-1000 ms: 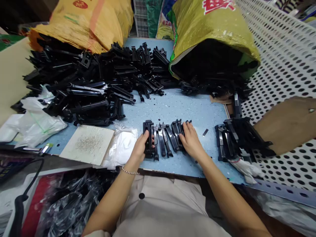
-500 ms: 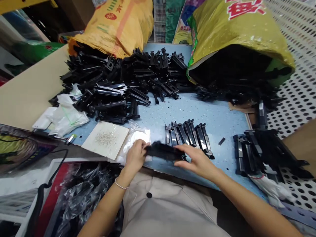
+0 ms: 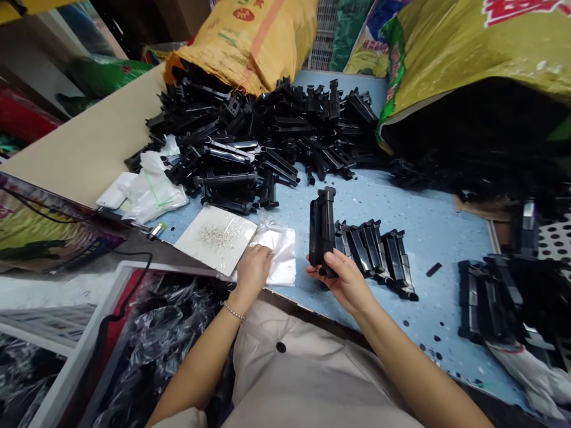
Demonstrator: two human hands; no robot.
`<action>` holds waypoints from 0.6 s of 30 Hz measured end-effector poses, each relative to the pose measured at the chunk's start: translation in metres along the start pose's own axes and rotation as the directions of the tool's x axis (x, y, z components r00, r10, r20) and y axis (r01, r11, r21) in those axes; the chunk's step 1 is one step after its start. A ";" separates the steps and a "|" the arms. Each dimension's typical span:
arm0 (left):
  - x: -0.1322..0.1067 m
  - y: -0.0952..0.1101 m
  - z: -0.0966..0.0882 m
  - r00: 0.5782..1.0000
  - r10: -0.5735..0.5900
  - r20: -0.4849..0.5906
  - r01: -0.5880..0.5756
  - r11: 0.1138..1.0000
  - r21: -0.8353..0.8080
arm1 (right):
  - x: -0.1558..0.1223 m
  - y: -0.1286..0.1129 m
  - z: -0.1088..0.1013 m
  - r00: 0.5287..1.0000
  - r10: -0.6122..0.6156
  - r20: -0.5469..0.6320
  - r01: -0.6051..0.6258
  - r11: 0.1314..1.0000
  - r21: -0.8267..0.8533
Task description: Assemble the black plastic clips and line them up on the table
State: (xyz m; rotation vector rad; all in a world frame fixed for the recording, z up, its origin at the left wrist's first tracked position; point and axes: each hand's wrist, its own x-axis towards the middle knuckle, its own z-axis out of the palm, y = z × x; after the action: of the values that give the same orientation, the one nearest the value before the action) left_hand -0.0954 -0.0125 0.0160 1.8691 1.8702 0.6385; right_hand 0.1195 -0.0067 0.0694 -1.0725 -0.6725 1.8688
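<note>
My right hand point(image 3: 341, 274) grips the lower end of a pair of long black plastic parts point(image 3: 322, 229), held upright above the table's front edge. With its fingers curled together, my left hand point(image 3: 254, 267) pinches at the near side of a flat stack of clear plastic bags point(image 3: 282, 261); its fingertips are partly hidden. Left of that hand lies a white square board point(image 3: 203, 249) scattered with tiny pale bits point(image 3: 218, 235). Just right of the held parts, a row of similar black parts point(image 3: 375, 252) rests on the blue tabletop point(image 3: 303, 199).
A big heap of black parts point(image 3: 276, 128) spreads before an orange sack point(image 3: 254, 44). An open yellow sack point(image 3: 446, 65) stands at the back right. More black parts point(image 3: 486, 297) lie at right. A crumpled white bag point(image 3: 154, 190) sits at left; a bin of plastic-wrapped items point(image 3: 165, 333) stands below.
My left hand has let go of the black parts and moved onto the clear bags. My right hand has turned the parts from level to upright. The view has shifted left.
</note>
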 end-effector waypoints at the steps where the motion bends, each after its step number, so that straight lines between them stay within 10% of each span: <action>1: 0.002 -0.004 -0.001 0.999 -0.046 0.015 0.047 0.994 -0.099 | 0.001 0.001 0.000 1.000 0.000 -0.002 0.000 1.000 0.006; 7: 0.011 -0.020 -0.011 0.976 -0.192 0.101 0.217 0.852 -0.476 | 0.012 0.006 0.005 1.000 0.016 -0.023 -0.015 0.999 0.034; 18: 0.009 -0.010 -0.009 0.973 -0.210 0.099 0.231 0.830 -0.508 | 0.047 0.017 0.042 0.994 0.098 0.038 -0.103 0.977 0.187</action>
State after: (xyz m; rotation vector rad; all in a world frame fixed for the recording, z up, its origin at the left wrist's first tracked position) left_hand -0.1094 -0.0041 0.0175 1.2879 1.6418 0.9088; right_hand 0.0628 0.0246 0.0571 -0.9739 -0.4534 1.9943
